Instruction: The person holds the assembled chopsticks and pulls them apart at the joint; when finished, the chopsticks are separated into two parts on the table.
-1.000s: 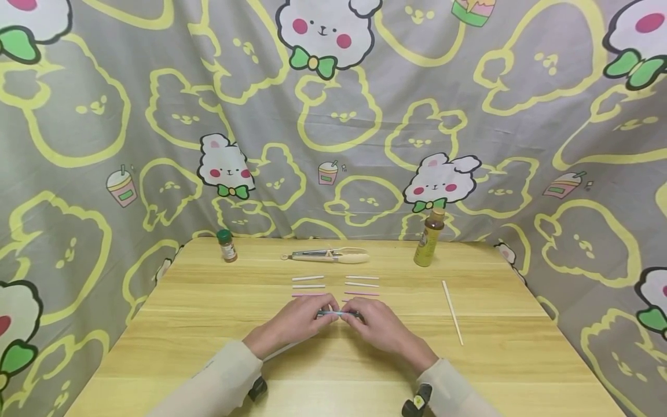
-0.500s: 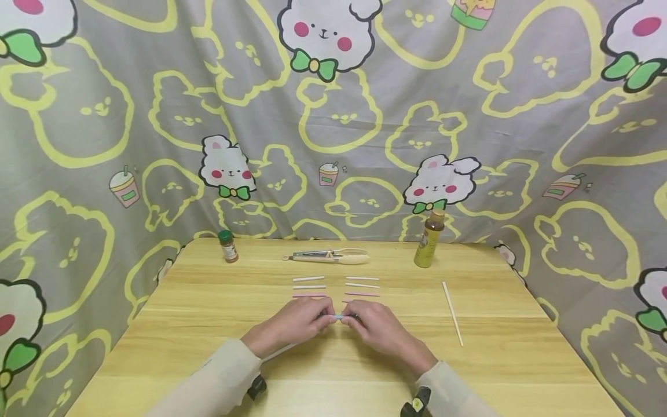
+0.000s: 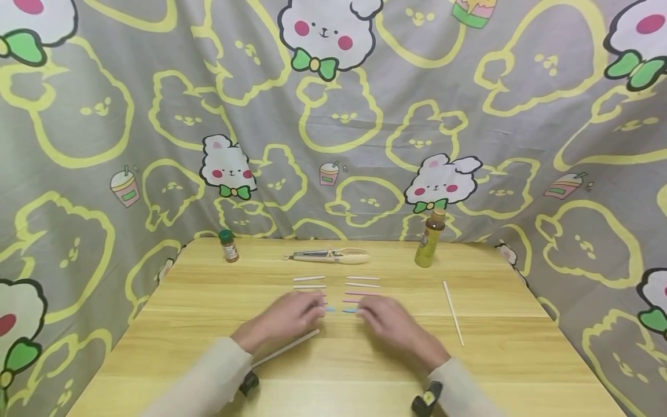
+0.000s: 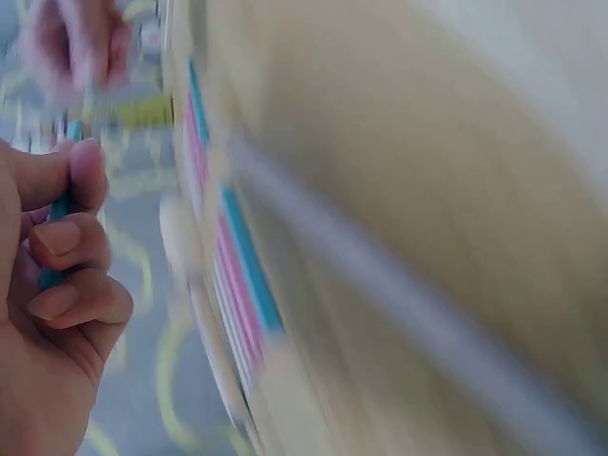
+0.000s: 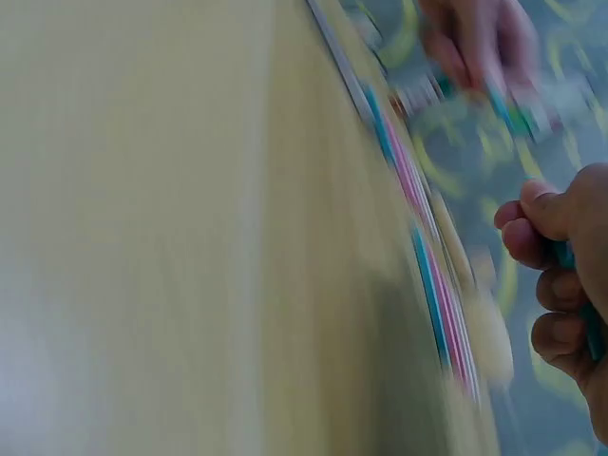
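My left hand (image 3: 292, 315) curls its fingers around a short, thin teal stick (image 4: 59, 206), best seen in the left wrist view. A similar teal stick (image 5: 563, 254) sits in the curled fingers of my right hand (image 3: 391, 324). The hands are apart, slightly blurred. On the table between them lie two blue sticks (image 3: 350, 311), partly covered by the hands in the head view. Beyond these, short pink sticks (image 3: 362, 293) and white sticks (image 3: 310, 278) lie in two side-by-side columns. A longer pale grey stick (image 3: 286, 348) lies slanted beside my left wrist.
Tongs (image 3: 330, 256) lie at the back of the wooden table (image 3: 339, 382). A green-capped jar (image 3: 228, 246) stands back left, a yellow-labelled bottle (image 3: 429, 238) back right. One long cream stick (image 3: 453, 313) lies on the right. A patterned curtain (image 3: 333, 127) surrounds the back and sides.
The hands were close together on a blue-teal stick; now they have moved apart, each with its own teal piece. Blue sticks on the table between them have come into view.
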Demonstrator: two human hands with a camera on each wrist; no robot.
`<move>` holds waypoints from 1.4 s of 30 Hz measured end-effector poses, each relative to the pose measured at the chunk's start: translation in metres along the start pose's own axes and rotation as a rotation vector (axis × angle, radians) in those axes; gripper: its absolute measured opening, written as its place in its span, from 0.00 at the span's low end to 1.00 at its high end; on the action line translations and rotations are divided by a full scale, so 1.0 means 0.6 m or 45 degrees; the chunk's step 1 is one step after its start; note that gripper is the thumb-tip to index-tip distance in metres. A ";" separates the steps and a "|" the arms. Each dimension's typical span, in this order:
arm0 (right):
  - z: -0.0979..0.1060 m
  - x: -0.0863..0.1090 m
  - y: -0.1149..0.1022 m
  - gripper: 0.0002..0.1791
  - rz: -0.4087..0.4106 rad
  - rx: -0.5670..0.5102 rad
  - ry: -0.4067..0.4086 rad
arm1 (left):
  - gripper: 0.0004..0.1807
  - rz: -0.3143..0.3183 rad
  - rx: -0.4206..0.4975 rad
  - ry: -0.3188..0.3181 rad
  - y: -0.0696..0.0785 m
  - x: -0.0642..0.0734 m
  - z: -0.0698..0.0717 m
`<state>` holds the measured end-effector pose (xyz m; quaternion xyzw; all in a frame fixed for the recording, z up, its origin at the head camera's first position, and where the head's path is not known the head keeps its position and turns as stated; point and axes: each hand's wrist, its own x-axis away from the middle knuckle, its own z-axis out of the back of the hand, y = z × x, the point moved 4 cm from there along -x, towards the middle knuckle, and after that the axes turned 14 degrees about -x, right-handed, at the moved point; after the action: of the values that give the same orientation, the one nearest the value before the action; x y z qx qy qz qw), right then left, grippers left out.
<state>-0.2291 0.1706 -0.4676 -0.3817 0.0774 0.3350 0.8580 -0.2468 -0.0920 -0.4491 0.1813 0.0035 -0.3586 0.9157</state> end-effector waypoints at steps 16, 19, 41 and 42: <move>0.047 0.061 0.066 0.09 -0.240 -0.118 0.093 | 0.09 0.145 -0.147 -0.012 -0.053 0.030 0.011; 0.042 0.060 0.064 0.08 -0.242 -0.109 0.113 | 0.05 0.163 -0.151 0.007 -0.049 0.027 0.009; -0.009 0.035 0.044 0.02 -0.232 0.013 -0.098 | 0.05 0.128 -0.247 -0.114 -0.031 0.021 -0.018; -0.012 0.033 0.041 0.02 -0.218 0.022 -0.102 | 0.05 0.130 -0.247 -0.119 -0.030 0.021 -0.019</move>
<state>-0.2288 0.1876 -0.4953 -0.3659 0.0129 0.2748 0.8891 -0.2478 -0.1089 -0.4673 0.0749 -0.0136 -0.3176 0.9452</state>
